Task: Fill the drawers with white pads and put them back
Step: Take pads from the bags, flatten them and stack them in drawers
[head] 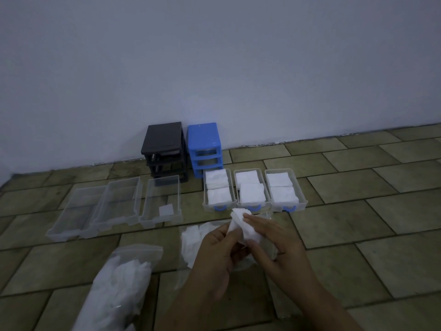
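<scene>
Both hands hold a small stack of white pads [242,225] above the floor: my left hand [219,254] grips it from the left, my right hand [274,244] pinches it from the right. Three clear drawers with blue handles [254,207] sit in a row, each filled with white pads. To the left lie three clear drawers; the nearest one [162,199] holds a single pad, the other two [95,206] look empty. A black drawer frame [164,144] and a blue drawer frame [204,142] stand against the wall, without drawers.
An open clear bag of white pads [191,237] lies under my hands. Another plastic bag of pads [119,283] lies at the lower left. The floor is brown tile; a white wall [214,68] rises behind the frames.
</scene>
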